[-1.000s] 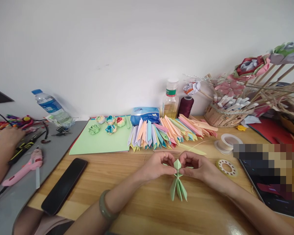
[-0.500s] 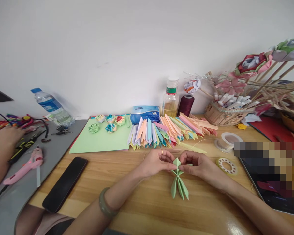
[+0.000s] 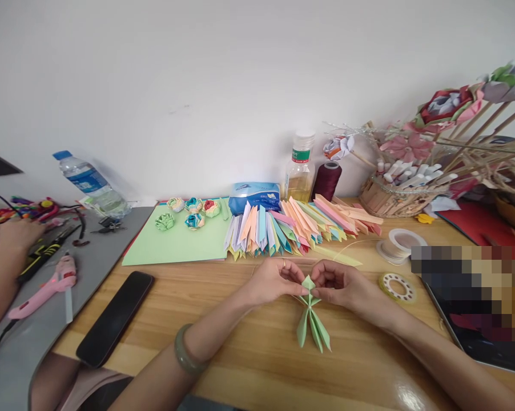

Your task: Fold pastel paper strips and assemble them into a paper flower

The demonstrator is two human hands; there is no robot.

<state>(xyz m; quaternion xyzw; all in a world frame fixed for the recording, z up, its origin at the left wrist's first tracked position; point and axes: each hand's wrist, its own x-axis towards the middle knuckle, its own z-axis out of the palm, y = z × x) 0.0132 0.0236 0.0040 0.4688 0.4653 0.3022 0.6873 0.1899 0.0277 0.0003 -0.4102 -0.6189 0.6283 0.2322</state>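
Light green folded paper pieces (image 3: pixel 314 326), joined at a centre point, spread out above the wooden table. My left hand (image 3: pixel 278 281) pinches their upper left side between thumb and fingers. On the upper right side, my right hand (image 3: pixel 337 285) grips the same green paper, its fingertips close to the left ones. A thin thread loops up from near the hands toward a spool (image 3: pixel 398 245) at the right. Behind the hands lies a long row of folded coloured paper pieces (image 3: pixel 266 231). Several small paper flowers (image 3: pixel 194 221) rest on green sheets (image 3: pixel 176 248).
A black phone (image 3: pixel 115 318) lies left of my forearm, with a pink glue gun (image 3: pixel 47 291) beyond it. Another person's hand (image 3: pixel 15 237) is at far left. A tape roll (image 3: pixel 397 287) and tablet (image 3: pixel 467 319) lie right; a bottle (image 3: pixel 299 168) and basket (image 3: pixel 405 197) stand behind.
The lower green petals have swung slightly left and spread a little. Both hands keep their hold, and the view has shifted slightly.
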